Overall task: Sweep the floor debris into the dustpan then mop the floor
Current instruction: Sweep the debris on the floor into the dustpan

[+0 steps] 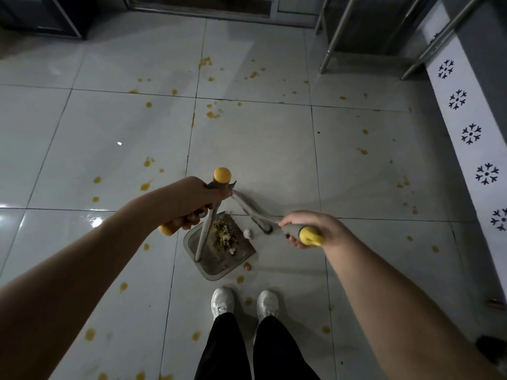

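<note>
Head view shows me a pale tiled floor (109, 127) spotted all over with yellow-orange stains (211, 114), thickest toward the far side and the left. Metal legs (336, 37) of a bench stand at the upper right, and a white panel with black snowflake marks (470, 133) runs down the right edge, well apart from the work. Nothing blocks the space between my hands.

A grey dustpan (219, 266) rests on the floor just ahead of my white shoes (222, 300), with a heap of yellowish debris (223, 235) lying in it. One small white scrap (247, 233) sits at the pan's right edge beside the brush head (263, 226), and a brown bit (247, 266) lies just outside the pan's near corner.

My left hand (189, 204) is curled tight around the dustpan's upright handle (204, 237), below its yellow cap (222, 175). My right hand (307, 229) is closed on the yellow-tipped broom handle (308, 235), fingers wrapped under it, the shaft slanting away toward the pan.

Both forearms are bare and reach forward and inward, the left raised higher than the right.
</note>
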Tool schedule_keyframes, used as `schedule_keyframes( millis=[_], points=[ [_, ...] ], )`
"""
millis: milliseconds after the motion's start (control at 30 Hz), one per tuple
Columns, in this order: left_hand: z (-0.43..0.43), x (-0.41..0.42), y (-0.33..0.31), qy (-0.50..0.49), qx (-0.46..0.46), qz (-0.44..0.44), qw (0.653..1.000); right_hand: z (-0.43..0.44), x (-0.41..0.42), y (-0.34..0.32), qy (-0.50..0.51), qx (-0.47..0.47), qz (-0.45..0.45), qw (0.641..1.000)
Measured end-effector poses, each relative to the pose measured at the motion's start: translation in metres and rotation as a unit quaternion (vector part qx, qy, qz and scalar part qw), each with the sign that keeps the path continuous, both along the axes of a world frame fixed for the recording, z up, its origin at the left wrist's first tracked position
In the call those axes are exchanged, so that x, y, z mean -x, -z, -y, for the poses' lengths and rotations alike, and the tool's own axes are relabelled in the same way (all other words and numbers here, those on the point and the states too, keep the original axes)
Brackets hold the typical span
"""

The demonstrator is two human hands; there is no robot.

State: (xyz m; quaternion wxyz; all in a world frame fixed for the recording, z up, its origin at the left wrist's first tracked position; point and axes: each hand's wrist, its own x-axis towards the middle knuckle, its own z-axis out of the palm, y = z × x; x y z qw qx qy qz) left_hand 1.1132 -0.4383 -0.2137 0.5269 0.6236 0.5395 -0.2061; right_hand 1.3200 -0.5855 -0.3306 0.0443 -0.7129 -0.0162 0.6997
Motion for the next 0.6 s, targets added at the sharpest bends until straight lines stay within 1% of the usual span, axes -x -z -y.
schedule_keyframes(
  millis=[100,233,267,433,500,600],
  points=[
    [-0.001,-0.003,-0.002,-0.001,0.001,0.007,1.0,0.001,0.018,0.008,0.003,-0.02,-0.011,1.0],
    [-0.002,-0.007,-0.002,-0.002,0.001,0.006,1.0,-0.007,0.005,-0.006,0.031,0.013,-0.093,0.995],
    [-0.001,-0.007,-0.002,-0.001,0.002,0.005,1.0,-0.009,-0.006,-0.013,0.033,0.015,-0.094,0.995],
    [-0.001,-0.001,0.003,-0.003,0.007,0.009,1.0,-0.01,-0.053,-0.036,0.019,-0.007,-0.035,0.999],
    [-0.001,0.001,0.004,-0.012,0.007,0.0,1.0,-0.009,-0.055,-0.034,0.013,0.001,-0.034,0.999],
    [-0.001,0.002,0.005,-0.014,0.007,-0.004,1.0,-0.008,-0.034,-0.018,-0.011,0.036,-0.044,0.998]
  ],
)
